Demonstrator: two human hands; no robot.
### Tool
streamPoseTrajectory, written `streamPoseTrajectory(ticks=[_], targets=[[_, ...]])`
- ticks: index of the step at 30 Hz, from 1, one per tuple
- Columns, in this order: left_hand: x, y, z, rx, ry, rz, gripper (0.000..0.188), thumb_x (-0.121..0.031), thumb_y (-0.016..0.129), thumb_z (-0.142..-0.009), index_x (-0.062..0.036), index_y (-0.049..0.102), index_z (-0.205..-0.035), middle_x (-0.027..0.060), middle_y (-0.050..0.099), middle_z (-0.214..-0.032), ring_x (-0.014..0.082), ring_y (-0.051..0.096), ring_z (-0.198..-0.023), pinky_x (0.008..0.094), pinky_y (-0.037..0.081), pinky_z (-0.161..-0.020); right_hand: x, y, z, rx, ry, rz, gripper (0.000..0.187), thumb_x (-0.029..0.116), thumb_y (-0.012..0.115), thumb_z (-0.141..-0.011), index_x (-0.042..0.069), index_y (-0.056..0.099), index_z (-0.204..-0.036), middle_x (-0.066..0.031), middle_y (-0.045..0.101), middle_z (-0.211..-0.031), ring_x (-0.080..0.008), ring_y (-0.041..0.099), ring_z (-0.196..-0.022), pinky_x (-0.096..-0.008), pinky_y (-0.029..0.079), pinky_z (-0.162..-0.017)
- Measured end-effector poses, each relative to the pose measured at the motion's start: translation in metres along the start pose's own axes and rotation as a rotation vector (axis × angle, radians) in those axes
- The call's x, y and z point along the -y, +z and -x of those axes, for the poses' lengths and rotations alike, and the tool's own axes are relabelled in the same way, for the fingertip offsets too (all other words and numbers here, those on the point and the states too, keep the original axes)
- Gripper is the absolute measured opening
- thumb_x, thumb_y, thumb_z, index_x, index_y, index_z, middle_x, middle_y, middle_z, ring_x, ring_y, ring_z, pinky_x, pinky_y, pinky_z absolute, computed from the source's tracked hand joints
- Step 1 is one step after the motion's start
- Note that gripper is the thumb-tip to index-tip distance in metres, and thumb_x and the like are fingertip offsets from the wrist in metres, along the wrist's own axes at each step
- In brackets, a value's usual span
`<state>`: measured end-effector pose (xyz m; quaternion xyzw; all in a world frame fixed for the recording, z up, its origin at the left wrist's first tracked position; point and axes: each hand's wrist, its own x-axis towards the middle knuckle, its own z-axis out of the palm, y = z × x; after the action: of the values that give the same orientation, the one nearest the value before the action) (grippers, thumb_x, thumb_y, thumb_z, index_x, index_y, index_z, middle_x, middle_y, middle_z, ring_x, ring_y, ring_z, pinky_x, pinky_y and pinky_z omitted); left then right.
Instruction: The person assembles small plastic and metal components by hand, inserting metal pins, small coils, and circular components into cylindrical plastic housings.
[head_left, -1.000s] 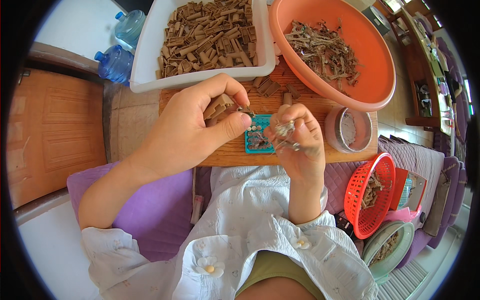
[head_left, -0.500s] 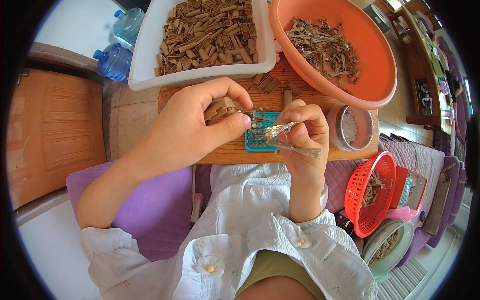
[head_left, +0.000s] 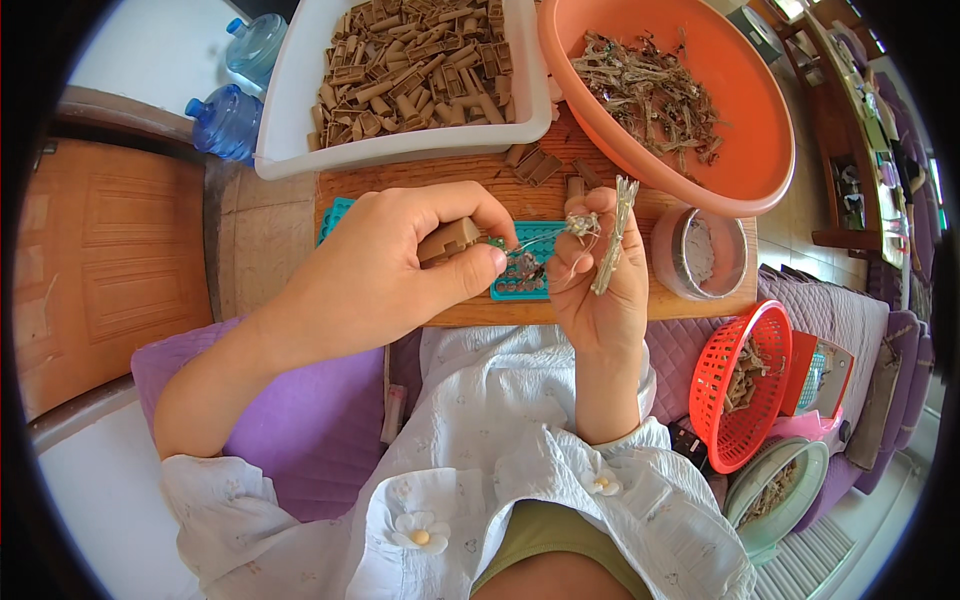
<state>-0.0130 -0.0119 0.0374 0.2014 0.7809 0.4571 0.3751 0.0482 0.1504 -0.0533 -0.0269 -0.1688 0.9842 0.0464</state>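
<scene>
My left hand is closed around a brown plastic case, its thumb and fingertips pinching a small green part at the case's end. A thin wire runs from there to my right hand, whose fingers are closed on a tied bundle of fine silvery wire. The bundle stands nearly upright against the fingers. Beneath both hands lies a teal tray with small round button cells in its hollows; my left hand hides part of it.
A white tub of brown cases and an orange basin of wire bundles stand at the table's far side. Loose brown cases lie between them. A round container sits at the right edge. A red basket is beyond the table.
My right hand has turned and lifted slightly, so the wire bundle has swung from lying sideways to upright. The wire between my hands shows longer. My left hand has shifted slightly, still gripping the case.
</scene>
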Motion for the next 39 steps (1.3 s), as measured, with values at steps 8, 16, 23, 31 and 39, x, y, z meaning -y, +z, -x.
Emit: streamPoseTrajectory(ticks=[8, 16, 23, 31, 39], targets=[[-0.003, 0.0, 0.002, -0.04, 0.025, -0.011, 0.019, -0.018, 0.055, -0.079, -0.0027, 0.053, -0.09, -0.0048, 0.045, -0.061, 0.0008, 0.034, -0.052, 0.0166, 0.028, -0.046, -0.004, 0.004, -0.001, -0.062, 0.094, 0.098, 0.017, 0.013, 0.055, -0.081, 0.001, 0.052, -0.093, -0.0015, 0.051, -0.063, -0.0102, 0.053, -0.054, -0.0183, 0.041, -0.046], [0.001, 0.004, 0.002, -0.06, 0.057, 0.004, 0.02, -0.02, 0.056, -0.08, -0.0029, 0.052, -0.091, -0.0059, 0.043, -0.06, 0.0009, 0.031, -0.052, 0.0181, 0.025, -0.045, -0.001, -0.003, -0.001, 0.047, 0.015, 0.331, 0.02, 0.016, 0.056, -0.081, 0.0, 0.053, -0.091, -0.0036, 0.053, -0.064, -0.0093, 0.051, -0.052, -0.0174, 0.039, -0.045], [0.003, 0.007, 0.002, -0.098, 0.112, -0.089, 0.022, -0.021, 0.056, -0.081, -0.0038, 0.052, -0.094, -0.0038, 0.041, -0.057, 0.0026, 0.031, -0.05, 0.0197, 0.025, -0.045, -0.001, 0.003, 0.001, -0.002, 0.006, 0.378, 0.02, 0.019, 0.055, -0.081, 0.001, 0.052, -0.091, -0.0052, 0.054, -0.068, -0.0109, 0.052, -0.054, -0.0187, 0.041, -0.047], [0.007, 0.016, 0.0, -0.24, 0.165, -0.107, 0.028, -0.025, 0.056, -0.081, -0.0047, 0.048, -0.099, -0.0028, 0.042, -0.054, 0.005, 0.032, -0.048, 0.02, 0.026, -0.044, -0.007, 0.013, 0.001, -0.13, -0.109, 0.272, 0.017, 0.02, 0.049, -0.085, 0.005, 0.045, -0.094, -0.0026, 0.053, -0.072, -0.0126, 0.055, -0.054, -0.0198, 0.042, -0.047], [0.013, 0.026, 0.002, -0.296, 0.488, -0.329, 0.035, -0.031, 0.065, -0.072, -0.0024, 0.053, -0.088, 0.0047, 0.05, -0.064, 0.01, 0.048, -0.056, 0.0224, 0.036, -0.048, -0.011, 0.014, 0.005, -0.12, -0.21, 0.331, 0.011, 0.014, 0.046, -0.087, 0.005, 0.045, -0.092, -0.0002, 0.042, -0.065, -0.0082, 0.042, -0.043, -0.0195, 0.034, -0.04]])
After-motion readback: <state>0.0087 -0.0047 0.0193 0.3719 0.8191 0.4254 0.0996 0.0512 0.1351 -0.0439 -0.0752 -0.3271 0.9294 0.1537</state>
